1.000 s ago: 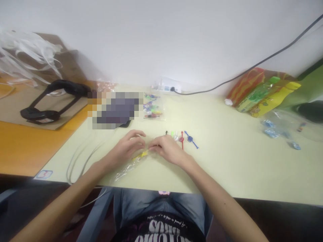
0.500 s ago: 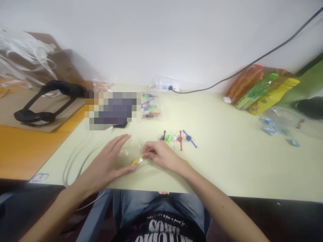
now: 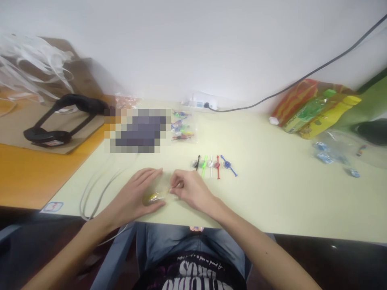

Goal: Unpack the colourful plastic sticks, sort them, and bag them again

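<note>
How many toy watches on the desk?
6: black, green, white, red, blue in a row past the right hand; yellow one, in clear wrap, between it and the left hand. Packet behind may hide more.

A plain white wall (image 3: 193,44) rises behind a pale yellow table (image 3: 272,193) adjoining an orange desk (image 3: 27,177).

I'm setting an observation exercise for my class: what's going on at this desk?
A seated person has both hands at the near edge of a pale table. The left hand lies over a clear bag with a yellow piece inside, while the right hand pinches the bag's end. Just beyond the right hand, five small coloured toys lie in a row: black, green, white, red, blue. A packet of more coloured pieces lies farther back.
</note>
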`<state>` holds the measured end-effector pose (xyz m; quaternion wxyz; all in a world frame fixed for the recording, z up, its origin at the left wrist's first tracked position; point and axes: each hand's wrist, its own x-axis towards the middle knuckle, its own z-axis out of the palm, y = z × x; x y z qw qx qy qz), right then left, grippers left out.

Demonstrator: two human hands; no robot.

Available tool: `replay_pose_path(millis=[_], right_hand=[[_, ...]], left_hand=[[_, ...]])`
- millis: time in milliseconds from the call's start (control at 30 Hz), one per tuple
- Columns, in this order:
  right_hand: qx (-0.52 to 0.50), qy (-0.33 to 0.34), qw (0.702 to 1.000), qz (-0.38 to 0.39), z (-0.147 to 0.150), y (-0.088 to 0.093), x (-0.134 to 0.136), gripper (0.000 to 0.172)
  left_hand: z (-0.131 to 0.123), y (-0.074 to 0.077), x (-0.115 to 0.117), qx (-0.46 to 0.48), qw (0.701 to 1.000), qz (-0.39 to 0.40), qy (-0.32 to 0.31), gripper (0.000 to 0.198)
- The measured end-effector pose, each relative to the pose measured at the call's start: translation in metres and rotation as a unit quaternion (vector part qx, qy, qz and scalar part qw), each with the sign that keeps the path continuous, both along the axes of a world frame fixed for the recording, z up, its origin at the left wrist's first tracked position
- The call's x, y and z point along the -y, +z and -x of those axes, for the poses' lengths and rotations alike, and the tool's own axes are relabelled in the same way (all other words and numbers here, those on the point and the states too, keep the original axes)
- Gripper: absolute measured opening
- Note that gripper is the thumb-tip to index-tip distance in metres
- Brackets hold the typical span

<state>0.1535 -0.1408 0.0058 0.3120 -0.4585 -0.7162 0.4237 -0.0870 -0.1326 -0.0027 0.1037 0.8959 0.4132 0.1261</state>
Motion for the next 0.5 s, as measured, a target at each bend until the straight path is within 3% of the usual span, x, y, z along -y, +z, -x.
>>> replay_pose_path(millis=[100, 267, 367, 433, 500], right_hand=[[-0.003, -0.016, 1.000, 0.000, 0.010, -0.001, 0.001, 0.022], [0.008, 0.010, 1.000, -0.018, 0.004, 0.009, 0.000, 0.017], [0.125, -0.074, 0.988, -0.047, -0.017, 0.023, 0.002, 0.009], [0.249, -0.151, 0.956, -0.037, -0.029, 0.031, 0.004, 0.019], [0.346, -0.183, 0.920, -0.007, -0.034, 0.034, 0.006, 0.028]], left_hand=[[-0.005, 0.001, -0.004, 0.003, 1.000, 0.010, -0.008, 0.080], [-0.008, 0.002, -0.006, 0.007, 1.000, 0.016, -0.008, 0.080], [-0.008, 0.002, -0.008, 0.000, 1.000, 0.012, -0.002, 0.081], [-0.009, 0.001, -0.012, -0.001, 1.000, 0.004, -0.002, 0.082], [-0.011, 0.001, -0.019, -0.006, 1.000, -0.006, -0.006, 0.083]])
